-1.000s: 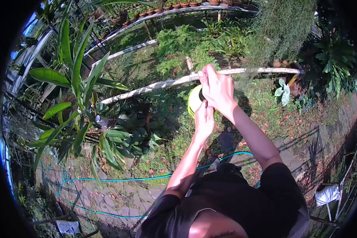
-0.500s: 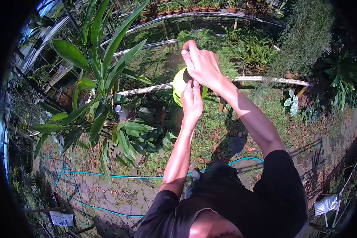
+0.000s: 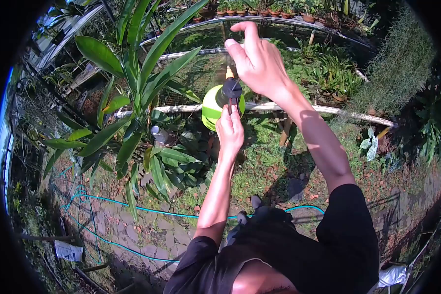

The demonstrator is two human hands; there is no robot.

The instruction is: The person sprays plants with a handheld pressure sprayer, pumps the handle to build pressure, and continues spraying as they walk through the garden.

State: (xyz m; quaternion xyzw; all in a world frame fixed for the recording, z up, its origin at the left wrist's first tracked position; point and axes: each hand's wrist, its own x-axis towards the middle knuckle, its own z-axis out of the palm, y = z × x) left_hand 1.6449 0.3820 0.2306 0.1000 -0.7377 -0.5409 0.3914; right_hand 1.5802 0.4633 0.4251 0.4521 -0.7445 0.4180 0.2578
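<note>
A yellow-green spray bottle point(image 3: 211, 110) with a black top and an orange nozzle tip hangs in front of me at the upper middle. My left hand point(image 3: 230, 131) is closed around the black handle at its near side. Above and to the right, my right hand point(image 3: 260, 61) is apart from the bottle, its thumb and index finger spread with nothing between them; its other fingers are curled and partly hidden.
A large leafy plant point(image 3: 132, 88) stands at the left. Curved pale rails point(image 3: 323, 109) cross beyond the bottle. A teal hose point(image 3: 157, 211) lies across the stone paving. Potted plants point(image 3: 308, 18) line the far edge, and wispy foliage point(image 3: 392, 73) hangs at the right.
My right hand has lifted off the black top and moved up and right. The bottle and my left hand have shifted slightly left, uncovering the top and nozzle.
</note>
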